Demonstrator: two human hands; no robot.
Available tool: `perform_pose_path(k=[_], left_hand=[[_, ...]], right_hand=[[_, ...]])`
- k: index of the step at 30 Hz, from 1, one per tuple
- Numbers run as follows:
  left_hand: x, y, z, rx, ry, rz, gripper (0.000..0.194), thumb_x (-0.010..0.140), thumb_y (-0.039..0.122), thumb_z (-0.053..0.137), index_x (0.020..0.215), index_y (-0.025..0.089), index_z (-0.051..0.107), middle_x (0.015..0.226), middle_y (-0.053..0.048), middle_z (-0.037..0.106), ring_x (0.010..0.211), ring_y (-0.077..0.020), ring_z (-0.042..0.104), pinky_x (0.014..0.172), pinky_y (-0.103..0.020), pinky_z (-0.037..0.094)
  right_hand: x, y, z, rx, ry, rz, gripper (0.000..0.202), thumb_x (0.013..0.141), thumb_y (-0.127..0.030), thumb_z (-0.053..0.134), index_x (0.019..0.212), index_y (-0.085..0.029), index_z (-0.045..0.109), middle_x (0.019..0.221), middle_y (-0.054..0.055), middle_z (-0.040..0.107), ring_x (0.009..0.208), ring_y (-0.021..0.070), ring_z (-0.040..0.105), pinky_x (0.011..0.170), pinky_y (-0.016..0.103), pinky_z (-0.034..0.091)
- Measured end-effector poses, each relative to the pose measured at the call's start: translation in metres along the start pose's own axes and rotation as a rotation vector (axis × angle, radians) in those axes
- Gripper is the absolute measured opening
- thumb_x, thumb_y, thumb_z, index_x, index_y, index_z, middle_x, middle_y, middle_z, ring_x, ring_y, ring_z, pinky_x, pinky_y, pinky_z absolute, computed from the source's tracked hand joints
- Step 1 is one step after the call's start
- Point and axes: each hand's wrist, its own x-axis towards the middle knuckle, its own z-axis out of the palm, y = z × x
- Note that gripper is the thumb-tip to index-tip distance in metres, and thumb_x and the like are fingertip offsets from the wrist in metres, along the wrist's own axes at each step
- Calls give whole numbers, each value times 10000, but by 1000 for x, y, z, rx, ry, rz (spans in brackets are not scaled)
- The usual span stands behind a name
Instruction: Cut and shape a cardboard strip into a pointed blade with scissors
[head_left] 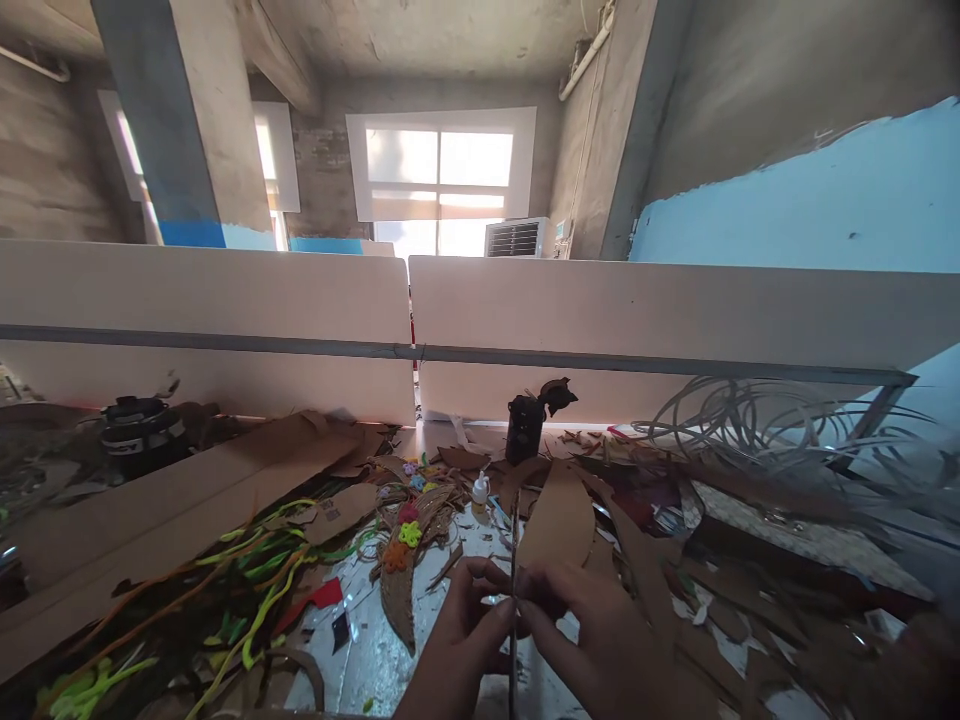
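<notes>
In the middle foreground my left hand (466,635) and my right hand (592,625) meet, thumbs and fingers pinched on a thin brown strip (514,525). The strip looks like cardboard seen edge-on and stands upright between the fingertips. Just beyond the right hand lies a broad pointed cardboard piece (559,515). Left of the hands is a curved brown cardboard piece (399,605) with small coloured flowers (409,533) on and around it. A small white squeeze bottle (481,487) stands past the fingertips.
Yellow-green and orange fuzzy stems (262,570) pile up at left beside a long cardboard sheet (180,490). A black container (525,428) stands at the back before a white partition (675,310). Coiled clear tubing (735,425) and cardboard scraps (750,600) fill the right.
</notes>
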Motion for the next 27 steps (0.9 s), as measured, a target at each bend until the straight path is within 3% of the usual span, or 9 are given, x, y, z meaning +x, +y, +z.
perform_pose_path(k=[5, 10, 19, 27], left_hand=[[4, -10, -4, 41, -14, 51, 451, 761, 605, 683, 951, 253, 477, 1028, -32, 620, 874, -197, 602, 642, -258, 466], [3, -10, -3, 63, 6, 42, 449, 761, 587, 690, 991, 255, 494, 1094, -55, 622, 892, -210, 609, 644, -270, 484], [-6, 10, 5, 12, 7, -24, 434, 745, 513, 709, 1030, 251, 512, 1073, -59, 644, 892, -234, 642, 636, -286, 506], [-4, 7, 4, -54, 26, -6, 382, 727, 479, 744, 971, 245, 565, 923, -12, 669, 763, -182, 626, 703, -281, 478]], right_hand=[[-4, -5, -2, -139, 15, -40, 144, 881, -182, 481, 761, -215, 554, 753, 13, 672, 690, 175, 626, 627, 263, 429], [-4, -7, -2, -165, 40, -84, 150, 859, -160, 471, 738, -220, 533, 731, 0, 656, 660, 160, 608, 611, 247, 419], [0, -7, 1, -26, 43, -61, 161, 830, -146, 477, 688, -221, 498, 672, -36, 596, 631, 132, 566, 595, 214, 393], [3, -7, 3, 67, 46, -57, 128, 800, -136, 486, 725, -207, 563, 716, -20, 627, 663, 137, 585, 614, 215, 419]])
